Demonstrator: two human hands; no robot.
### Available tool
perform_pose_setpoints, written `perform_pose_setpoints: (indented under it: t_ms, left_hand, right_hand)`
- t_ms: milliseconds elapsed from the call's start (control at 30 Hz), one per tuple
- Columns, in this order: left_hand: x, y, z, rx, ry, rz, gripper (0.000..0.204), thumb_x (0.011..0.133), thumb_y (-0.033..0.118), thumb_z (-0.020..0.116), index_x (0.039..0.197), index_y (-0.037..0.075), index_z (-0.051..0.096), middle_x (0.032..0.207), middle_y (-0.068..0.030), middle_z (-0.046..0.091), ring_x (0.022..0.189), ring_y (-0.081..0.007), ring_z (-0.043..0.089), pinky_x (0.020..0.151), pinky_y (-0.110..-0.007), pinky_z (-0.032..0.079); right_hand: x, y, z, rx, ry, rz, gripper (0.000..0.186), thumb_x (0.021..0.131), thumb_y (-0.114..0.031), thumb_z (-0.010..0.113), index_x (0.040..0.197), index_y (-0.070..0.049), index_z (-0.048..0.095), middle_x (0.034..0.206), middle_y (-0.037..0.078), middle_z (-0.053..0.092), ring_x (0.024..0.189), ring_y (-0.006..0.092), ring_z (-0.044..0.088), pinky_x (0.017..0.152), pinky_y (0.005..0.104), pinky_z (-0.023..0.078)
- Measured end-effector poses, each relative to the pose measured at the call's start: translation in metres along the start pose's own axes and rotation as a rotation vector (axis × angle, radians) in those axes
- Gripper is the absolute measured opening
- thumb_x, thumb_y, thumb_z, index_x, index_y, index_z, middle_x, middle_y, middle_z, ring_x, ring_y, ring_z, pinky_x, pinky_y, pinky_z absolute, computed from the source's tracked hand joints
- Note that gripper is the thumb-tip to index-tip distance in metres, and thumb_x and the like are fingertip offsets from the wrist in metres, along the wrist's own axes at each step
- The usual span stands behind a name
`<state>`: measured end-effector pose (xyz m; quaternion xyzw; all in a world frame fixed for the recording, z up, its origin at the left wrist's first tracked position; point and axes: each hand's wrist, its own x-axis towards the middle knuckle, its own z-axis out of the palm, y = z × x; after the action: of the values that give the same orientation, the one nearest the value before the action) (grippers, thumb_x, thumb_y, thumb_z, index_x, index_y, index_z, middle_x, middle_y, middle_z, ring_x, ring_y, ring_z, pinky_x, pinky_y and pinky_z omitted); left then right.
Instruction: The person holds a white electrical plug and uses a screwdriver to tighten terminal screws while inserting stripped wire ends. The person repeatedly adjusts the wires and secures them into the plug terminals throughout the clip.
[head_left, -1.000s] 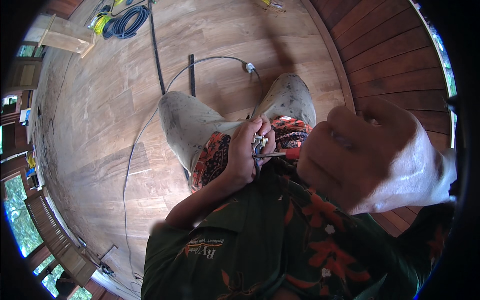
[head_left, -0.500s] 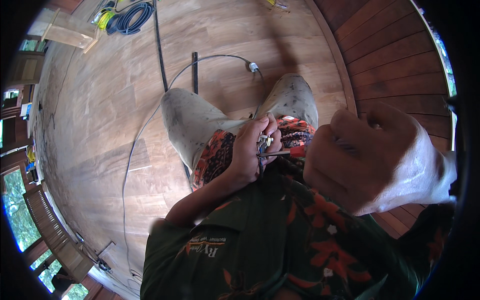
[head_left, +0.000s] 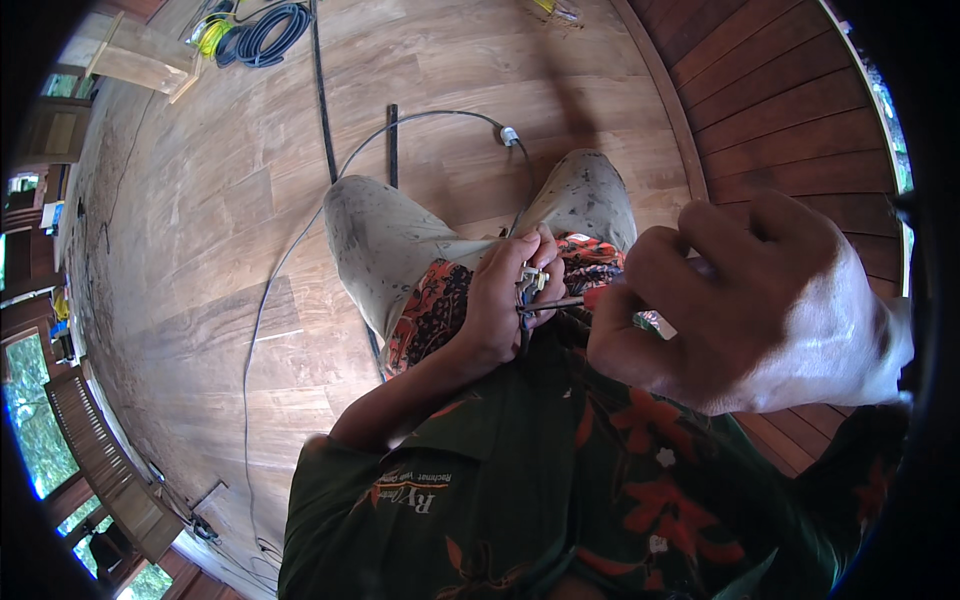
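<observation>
In my lap, my left hand [head_left: 492, 310] grips a small cream-and-metal electrical fitting [head_left: 535, 278] with dark wire running through it. My right hand [head_left: 745, 305] is curled around the red handle of a screwdriver [head_left: 590, 298], whose thin metal shaft reaches horizontally to the fitting between my left fingers; the exact contact at the tip is too small to make out. A grey cable [head_left: 440, 113] loops over the floor and down between my knees toward my left hand, with a white piece [head_left: 508, 136] on it.
I sit on a wooden floor [head_left: 250, 220] beside a dark plank wall [head_left: 780, 120] on the right. Coiled black hose and yellow cable [head_left: 260, 38] lie at the upper left near a wooden piece [head_left: 140, 60]. Black strips [head_left: 393, 145] lie ahead of me. Windows and furniture line the left edge.
My right hand has turned slightly on the screwdriver, its lower finger and thumb area shifting left and the knuckles rising. My left hand moved slightly right a second ago and now holds nearly still.
</observation>
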<state>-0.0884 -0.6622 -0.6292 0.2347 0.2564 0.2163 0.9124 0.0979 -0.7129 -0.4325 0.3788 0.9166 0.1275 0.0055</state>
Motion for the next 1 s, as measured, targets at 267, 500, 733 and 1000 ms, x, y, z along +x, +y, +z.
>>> perform_pose_setpoints:
  t_ms: [267, 500, 733, 1000]
  left_hand:
    - [0.0009, -0.0034, 0.0002, 0.018, 0.014, 0.100, 0.030, 0.109, 0.033, 0.038, 0.087, 0.013, 0.043, 0.055, -0.0034, 0.044, 0.039, -0.0093, 0.033, 0.039, -0.024, 0.029]
    - [0.0002, 0.0027, -0.0009, -0.007, -0.034, 0.032, 0.030, 0.108, 0.033, 0.039, 0.087, 0.012, 0.043, 0.056, -0.0042, 0.045, 0.039, -0.0098, 0.034, 0.039, -0.024, 0.031]
    - [0.0013, -0.0045, -0.0007, 0.197, -0.021, 0.253, 0.032, 0.109, 0.035, 0.040, 0.089, 0.011, 0.044, 0.057, -0.0042, 0.045, 0.041, -0.0091, 0.036, 0.039, -0.024, 0.031]
    - [-0.0015, -0.0018, 0.0011, -0.005, 0.066, 0.138, 0.032, 0.110, 0.035, 0.041, 0.091, 0.010, 0.046, 0.058, -0.0044, 0.047, 0.041, -0.0088, 0.038, 0.040, -0.023, 0.032]
  right_hand:
    - [0.0015, 0.0039, -0.0043, -0.067, -0.082, -0.060, 0.035, 0.055, -0.025, 0.070, 0.085, -0.007, 0.068, 0.075, 0.002, 0.059, 0.071, 0.0155, 0.060, 0.054, 0.0272, 0.043]
    - [0.0047, 0.0061, 0.0010, -0.165, -0.091, -0.060, 0.035, 0.058, -0.025, 0.070, 0.088, -0.006, 0.066, 0.075, 0.004, 0.058, 0.073, 0.0163, 0.060, 0.056, 0.0285, 0.044]
    - [0.0040, 0.0017, 0.0014, -0.093, -0.006, 0.002, 0.030, 0.059, -0.023, 0.071, 0.082, -0.005, 0.065, 0.073, 0.004, 0.057, 0.073, 0.0165, 0.061, 0.057, 0.0290, 0.045]
    - [0.0066, 0.0018, 0.0015, -0.121, 0.013, 0.007, 0.024, 0.066, -0.026, 0.076, 0.081, -0.009, 0.067, 0.074, 0.001, 0.055, 0.072, 0.0151, 0.060, 0.056, 0.0276, 0.043]
